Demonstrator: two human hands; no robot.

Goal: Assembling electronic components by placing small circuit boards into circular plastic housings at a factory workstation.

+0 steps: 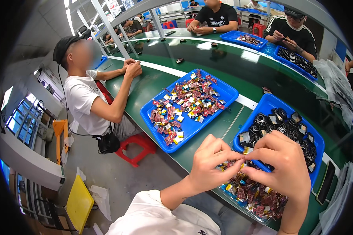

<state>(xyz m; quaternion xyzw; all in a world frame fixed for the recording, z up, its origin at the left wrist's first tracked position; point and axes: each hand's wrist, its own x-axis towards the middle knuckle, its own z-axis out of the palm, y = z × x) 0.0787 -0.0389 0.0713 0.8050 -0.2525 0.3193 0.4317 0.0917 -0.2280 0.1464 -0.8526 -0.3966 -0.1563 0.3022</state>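
My left hand [213, 160] and my right hand [280, 162] meet fingertip to fingertip, both closed in a pinch. Between them is a small circuit board with a silver and yellow piece [248, 150], mostly hidden by the fingers. Beneath my hands lies a heap of small red circuit boards [259, 197] with silver and yellow pieces. Just beyond my right hand, a blue tray [322, 156] holds many black round-faced housings [280, 119]. Farther left, another blue tray [190, 128] carries a spread of similar red boards [192, 94].
A dark phone [325, 183] lies right of my right hand, near clear plastic bags [335, 84]. A dark green conveyor belt [231, 62] runs beyond the trays. On the left a co-worker [84, 94] sits by a red stool [135, 149]. More people work across the belt beside blue trays [245, 46].
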